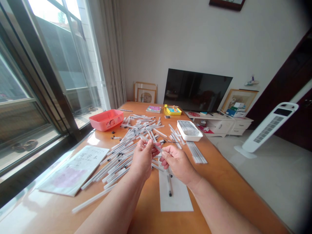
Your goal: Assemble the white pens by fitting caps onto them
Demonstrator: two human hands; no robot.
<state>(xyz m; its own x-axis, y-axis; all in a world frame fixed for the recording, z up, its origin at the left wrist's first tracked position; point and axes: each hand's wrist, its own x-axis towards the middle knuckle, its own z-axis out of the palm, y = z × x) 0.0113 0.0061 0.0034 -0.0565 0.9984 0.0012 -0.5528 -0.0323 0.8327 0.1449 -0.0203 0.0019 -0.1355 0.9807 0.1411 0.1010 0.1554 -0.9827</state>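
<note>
Over the wooden table, my left hand [144, 157] and my right hand [177, 161] are close together, both closed on one translucent white pen barrel [158, 148]. It slants between them, partly covered by my fingers. Below the hands lies a white sheet of paper [175, 200] with a black-capped pen [169, 186] on it. A loose heap of pen barrels [126, 148], some with black caps or ends, spreads to the left and beyond my hands. Right of them, several barrels [196, 152] lie side by side in a row.
A pink basket [107, 120] and a notebook [75, 169] are at the left. A white box [190, 130] filled with thin rods stands at the right, near the table edge. Farther back are a booklet [153, 109] and a yellow box [173, 111].
</note>
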